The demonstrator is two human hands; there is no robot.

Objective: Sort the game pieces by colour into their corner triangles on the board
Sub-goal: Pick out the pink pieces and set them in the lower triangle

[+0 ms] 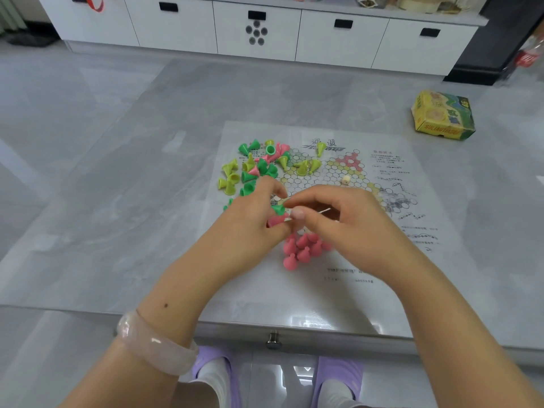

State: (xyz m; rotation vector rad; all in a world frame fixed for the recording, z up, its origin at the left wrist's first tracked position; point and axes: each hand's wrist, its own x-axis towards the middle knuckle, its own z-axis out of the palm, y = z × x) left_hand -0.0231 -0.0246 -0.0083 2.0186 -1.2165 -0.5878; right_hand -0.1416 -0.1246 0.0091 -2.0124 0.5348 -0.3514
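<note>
A paper game board (329, 178) with a hexagon star lies on the grey table. A mixed heap of green, yellow-green and pink cone pieces (253, 169) sits on its far left part. Several pink pieces (303, 250) stand upright together in the near corner triangle. My left hand (253, 219) holds pink pieces (276, 220) in its curled fingers, with a green piece (278, 209) at the fingertips. My right hand (338, 219) meets it, thumb and fingers pinched at that green piece. A small cream die (346, 180) lies on the board.
A yellow and green game box (443, 116) lies at the table's far right. White cabinets (256, 30) stand behind the table. A drawer knob (273, 340) sticks out from the near edge. A red-labelled bottle (528, 54) is at the far right.
</note>
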